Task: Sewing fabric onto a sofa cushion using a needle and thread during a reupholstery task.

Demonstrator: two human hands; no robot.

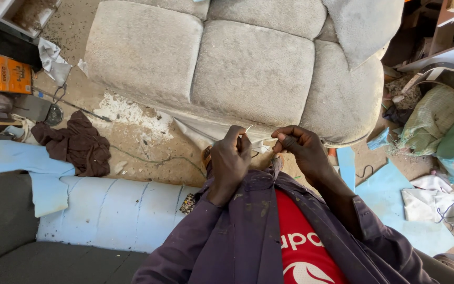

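A beige upholstered sofa [248, 68] lies on the sandy floor in front of me. Its loose pale fabric edge [206, 134] hangs at the near side. My left hand [229, 160] is closed on that fabric edge, pinching it. My right hand [300, 147] pinches the same edge a little to the right, fingers curled tight, and a thin pale thread or strip [261, 143] runs between the two hands. Both sleeves are dark purple over a red shirt.
A light-blue foam roll [116, 210] lies at the near left beside a dark brown cloth [77, 144]. An orange box [1, 73] sits far left. Sacks [437, 121], blue foam sheets [390, 194] and white cloth [437, 205] crowd the right.
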